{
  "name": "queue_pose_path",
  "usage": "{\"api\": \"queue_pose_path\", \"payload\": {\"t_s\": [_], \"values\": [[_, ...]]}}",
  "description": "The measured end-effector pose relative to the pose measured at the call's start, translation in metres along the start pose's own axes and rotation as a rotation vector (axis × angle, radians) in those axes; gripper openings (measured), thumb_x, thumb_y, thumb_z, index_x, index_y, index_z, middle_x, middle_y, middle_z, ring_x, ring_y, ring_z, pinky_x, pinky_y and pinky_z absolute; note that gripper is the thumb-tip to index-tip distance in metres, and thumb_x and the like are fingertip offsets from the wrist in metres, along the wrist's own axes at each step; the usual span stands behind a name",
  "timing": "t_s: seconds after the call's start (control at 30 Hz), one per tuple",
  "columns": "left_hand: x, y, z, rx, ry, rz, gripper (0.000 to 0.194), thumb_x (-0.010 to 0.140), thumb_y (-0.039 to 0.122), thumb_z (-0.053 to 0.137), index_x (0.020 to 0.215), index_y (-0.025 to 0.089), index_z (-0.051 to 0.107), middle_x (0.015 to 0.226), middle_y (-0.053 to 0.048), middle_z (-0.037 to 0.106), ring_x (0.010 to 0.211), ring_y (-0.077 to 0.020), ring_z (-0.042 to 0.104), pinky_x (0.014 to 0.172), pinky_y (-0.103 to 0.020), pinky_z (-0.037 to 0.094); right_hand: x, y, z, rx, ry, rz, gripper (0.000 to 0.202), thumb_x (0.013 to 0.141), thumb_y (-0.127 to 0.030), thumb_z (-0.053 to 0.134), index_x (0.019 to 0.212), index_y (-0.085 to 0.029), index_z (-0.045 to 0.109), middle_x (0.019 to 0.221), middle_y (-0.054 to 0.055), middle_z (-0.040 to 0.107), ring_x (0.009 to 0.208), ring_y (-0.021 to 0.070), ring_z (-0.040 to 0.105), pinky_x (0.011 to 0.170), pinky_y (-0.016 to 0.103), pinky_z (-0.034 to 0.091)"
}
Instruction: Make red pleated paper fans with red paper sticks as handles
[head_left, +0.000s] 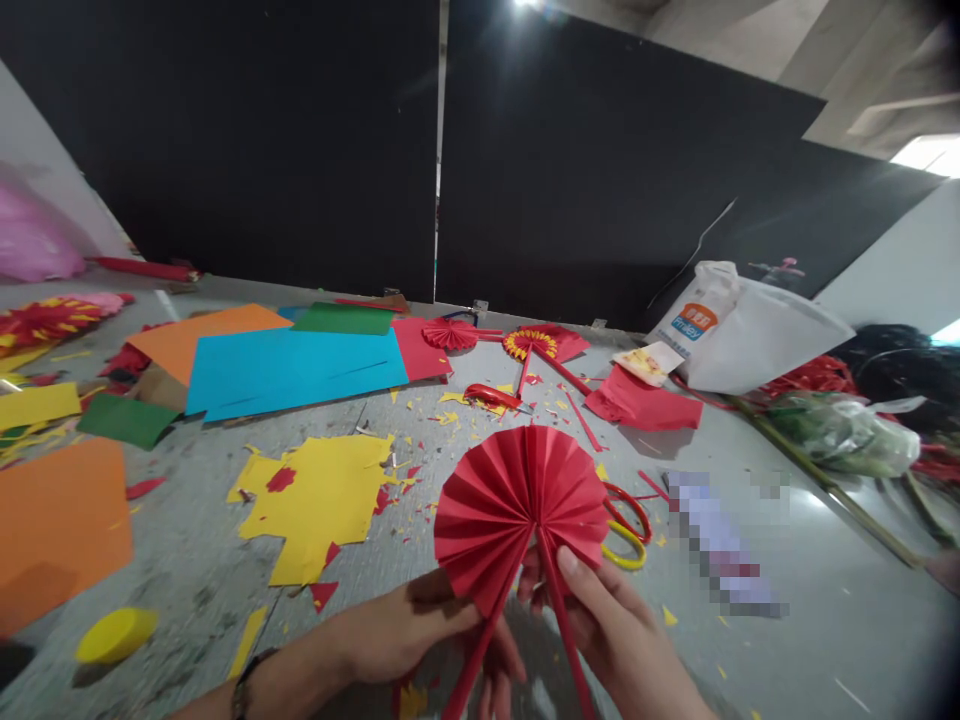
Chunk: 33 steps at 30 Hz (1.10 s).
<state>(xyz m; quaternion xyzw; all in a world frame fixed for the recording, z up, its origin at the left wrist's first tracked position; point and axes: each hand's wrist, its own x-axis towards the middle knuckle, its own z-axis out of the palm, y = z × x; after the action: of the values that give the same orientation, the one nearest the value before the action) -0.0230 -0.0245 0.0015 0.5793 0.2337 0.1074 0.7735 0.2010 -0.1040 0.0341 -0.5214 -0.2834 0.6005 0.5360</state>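
A pleated red paper fan (pixel 517 490) with two long red handle strips is spread into an almost full circle in front of me. My left hand (pixel 435 625) is behind its lower left edge and left strip, its fingers curled there and partly hidden. On the right, my right hand (pixel 600 610) pinches the fan beside the right strip, thumb on the front. Red-handled scissors (pixel 631 508) and a yellow handle loop (pixel 626 547) lie partly behind the fan's right edge. Beyond the fan is a red-handled tool (pixel 491 396).
Cut yellow paper (pixel 330 500) and a blue sheet (pixel 300 370) lie left, near a yellow round object (pixel 116 635). Finished-looking fans (pixel 530 345) rest farther back. A white bag (pixel 742 330) stands right, before a black panel (pixel 600 180). Paper scraps litter the surface.
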Motion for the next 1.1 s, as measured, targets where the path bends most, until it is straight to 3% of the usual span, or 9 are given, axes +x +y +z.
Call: {"api": "queue_pose_path", "payload": {"t_s": [0.07, 0.2, 0.33, 0.43, 0.53, 0.63, 0.8, 0.93, 1.1], "values": [[0.001, -0.002, 0.002, 0.031, -0.009, -0.002, 0.044, 0.103, 0.058, 0.059, 0.109, 0.021, 0.082, 0.105, -0.008, 0.078, 0.096, -0.0226, 0.068, 0.097, -0.034, 0.053, 0.002, 0.002, 0.007, 0.115, 0.007, 0.081, 0.050, 0.073, -0.063, 0.091, 0.094, -0.019, 0.081, 0.095, 0.010, 0.083, 0.087, 0.0260, 0.077, 0.085, 0.038, 0.061], [0.008, -0.003, 0.008, -0.099, -0.053, 0.004, 0.053, 0.095, 0.066, 0.063, 0.109, 0.017, 0.081, 0.093, -0.009, 0.076, 0.074, -0.0189, 0.065, 0.076, -0.032, 0.054, 0.005, 0.004, 0.019, 0.265, 0.044, 0.167, 0.056, 0.062, -0.060, 0.098, 0.096, -0.019, 0.081, 0.094, 0.009, 0.083, 0.081, 0.0260, 0.079, 0.077, 0.036, 0.063], [0.011, -0.004, 0.009, -0.097, -0.002, -0.013, 0.054, 0.087, 0.068, 0.076, 0.107, 0.018, 0.076, 0.094, -0.006, 0.075, 0.080, -0.0166, 0.064, 0.077, -0.027, 0.052, 0.009, 0.009, 0.027, 0.286, 0.076, 0.205, 0.060, 0.058, -0.059, 0.100, 0.097, -0.018, 0.080, 0.088, 0.009, 0.083, 0.076, 0.0271, 0.079, 0.066, 0.034, 0.062], [0.013, -0.005, 0.010, -0.069, 0.069, -0.045, 0.058, 0.083, 0.074, 0.077, 0.098, 0.018, 0.071, 0.083, 0.000, 0.069, 0.068, -0.0120, 0.056, 0.069, -0.025, 0.049, 0.013, 0.013, 0.031, 0.335, 0.096, 0.220, 0.062, 0.056, -0.057, 0.101, 0.100, -0.018, 0.080, 0.096, 0.010, 0.085, 0.090, 0.0316, 0.081, 0.075, 0.038, 0.064], [0.016, -0.009, 0.012, -0.039, 0.108, -0.064, 0.061, 0.083, 0.078, 0.073, 0.086, 0.018, 0.066, 0.069, 0.001, 0.063, 0.059, -0.0111, 0.054, 0.059, -0.023, 0.044, 0.016, 0.018, 0.033, 0.370, 0.096, 0.217, 0.062, 0.059, -0.055, 0.101, 0.103, -0.019, 0.079, 0.102, 0.011, 0.085, 0.098, 0.0344, 0.080, 0.081, 0.041, 0.065], [0.020, -0.016, 0.014, -0.047, 0.089, -0.072, 0.062, 0.085, 0.079, 0.069, 0.083, 0.017, 0.066, 0.067, -0.001, 0.064, 0.056, -0.0117, 0.055, 0.054, -0.023, 0.043, 0.017, 0.025, 0.034, 0.370, 0.067, 0.218, 0.061, 0.068, -0.055, 0.097, 0.112, -0.019, 0.075, 0.105, 0.010, 0.084, 0.092, 0.0332, 0.081, 0.069, 0.039, 0.065], [0.022, -0.018, 0.017, -0.015, 0.116, -0.072, 0.060, 0.085, 0.078, 0.067, 0.086, 0.018, 0.063, 0.064, 0.000, 0.065, 0.049, -0.0111, 0.053, 0.048, -0.023, 0.039, 0.018, 0.040, 0.039, 0.360, -0.028, 0.212, 0.060, 0.082, -0.063, 0.084, 0.120, -0.020, 0.067, 0.091, 0.007, 0.083, 0.053, 0.0242, 0.074, 0.045, 0.034, 0.058], [0.018, -0.010, 0.017, 0.166, 0.144, -0.121, 0.058, 0.092, 0.072, 0.058, 0.071, 0.019, 0.062, 0.065, -0.001, 0.061, 0.053, -0.0109, 0.049, 0.050, -0.023, 0.036, 0.021, 0.047, 0.043, 0.256, 0.001, 0.187, 0.064, 0.075, -0.073, 0.085, 0.105, -0.019, 0.068, 0.065, 0.000, 0.074, 0.041, 0.0194, 0.065, 0.041, 0.031, 0.055], [0.014, -0.019, 0.013, 0.190, 0.197, -0.131, 0.059, 0.092, 0.073, 0.059, 0.073, 0.018, 0.069, 0.062, 0.001, 0.057, 0.049, -0.0102, 0.044, 0.050, -0.024, 0.036, 0.021, 0.050, 0.039, 0.142, 0.012, 0.172, 0.062, 0.074, -0.075, 0.084, 0.099, -0.019, 0.073, 0.065, 0.000, 0.072, 0.047, 0.0152, 0.063, 0.045, 0.026, 0.053]]}}
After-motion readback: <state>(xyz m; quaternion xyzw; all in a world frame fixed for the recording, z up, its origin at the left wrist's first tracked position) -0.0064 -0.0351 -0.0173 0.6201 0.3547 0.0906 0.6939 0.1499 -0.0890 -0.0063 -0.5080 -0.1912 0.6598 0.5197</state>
